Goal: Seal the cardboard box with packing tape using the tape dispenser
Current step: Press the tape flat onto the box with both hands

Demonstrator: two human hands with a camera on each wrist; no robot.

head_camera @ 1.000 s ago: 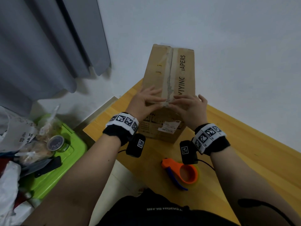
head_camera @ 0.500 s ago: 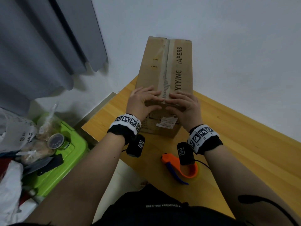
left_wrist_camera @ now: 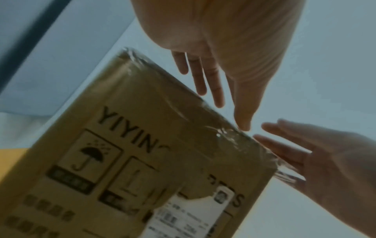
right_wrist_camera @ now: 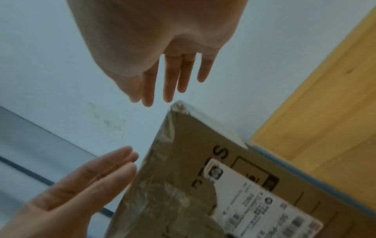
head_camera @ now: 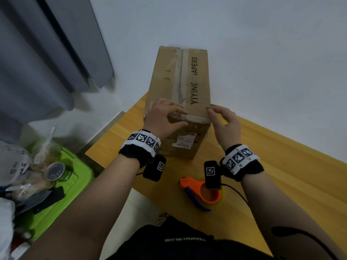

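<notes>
The cardboard box (head_camera: 180,102) stood on the table (head_camera: 281,166), tape (head_camera: 189,118) already laid along its near top edge. My left hand (head_camera: 163,117) pressed it flat; my right hand (head_camera: 223,119) hovered with fingers relaxed, holding nothing. The tape dispenser (head_camera: 201,194) lay idle beside me. Remaining work appeared minimal: smoothing only.

The head view looks steeply down from above over both forearms onto the wooden desk (head_camera: 281,166). Each wrist view sits close beneath its palm, facing along the fingers. All three share the near taped edge of the brown cardboard box (head_camera: 180,87) (left_wrist_camera: 142,145) (right_wrist_camera: 203,177).
</notes>
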